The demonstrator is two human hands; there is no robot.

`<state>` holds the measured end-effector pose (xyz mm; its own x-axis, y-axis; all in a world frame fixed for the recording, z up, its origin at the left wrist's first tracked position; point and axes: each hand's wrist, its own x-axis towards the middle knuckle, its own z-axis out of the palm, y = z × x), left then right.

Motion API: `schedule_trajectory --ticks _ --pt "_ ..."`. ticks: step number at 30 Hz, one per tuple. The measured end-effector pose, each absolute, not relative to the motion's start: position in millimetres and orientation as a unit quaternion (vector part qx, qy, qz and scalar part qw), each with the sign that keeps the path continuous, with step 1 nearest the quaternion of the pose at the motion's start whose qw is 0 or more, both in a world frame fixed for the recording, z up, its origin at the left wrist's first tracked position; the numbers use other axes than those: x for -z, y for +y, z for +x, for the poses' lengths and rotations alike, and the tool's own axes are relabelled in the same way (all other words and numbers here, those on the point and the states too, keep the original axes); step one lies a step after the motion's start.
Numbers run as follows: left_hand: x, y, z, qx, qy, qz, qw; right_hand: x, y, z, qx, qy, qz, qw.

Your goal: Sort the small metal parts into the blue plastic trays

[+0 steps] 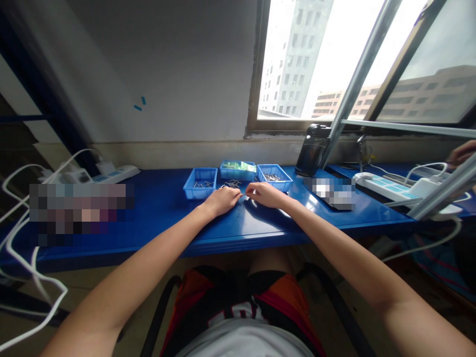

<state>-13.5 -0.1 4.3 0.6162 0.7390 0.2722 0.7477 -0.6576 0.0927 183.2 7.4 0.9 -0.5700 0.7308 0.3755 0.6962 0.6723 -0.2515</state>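
Note:
My left hand (224,200) and my right hand (265,194) meet above the blue table, fingertips almost touching. Both are closed in a pinch. A tiny thin light piece (243,194) shows between the fingertips, too small to name. Behind the hands lies a loose pile of thin metal pieces (232,184), like screws or pins, partly hidden by my fingers. The left blue basket (189,192) has several such pieces in it. More small metal pieces (272,177) are in the right blue basket (284,185).
A third blue basket (224,173) with a green packet (240,166) stands behind the pile. To the right are a black bottle (310,151), a blurred-out item (333,193), a metal post (442,191) and a power strip (386,186). White cables (22,253) hang at the left. Another person's hand (463,152) shows far right.

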Motion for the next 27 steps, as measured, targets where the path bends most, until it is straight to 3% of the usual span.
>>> schedule_trajectory --ticks 18,27 --pt "-0.2 8.2 -14.3 0.265 -0.359 -0.895 -0.001 -2.0 8.4 183.1 -0.112 -0.868 -0.398 0.275" --pt "-3.7 2.0 -12.1 0.271 -0.322 -0.907 -0.002 -0.2 6.5 182.9 -0.112 -0.873 -0.402 0.251"
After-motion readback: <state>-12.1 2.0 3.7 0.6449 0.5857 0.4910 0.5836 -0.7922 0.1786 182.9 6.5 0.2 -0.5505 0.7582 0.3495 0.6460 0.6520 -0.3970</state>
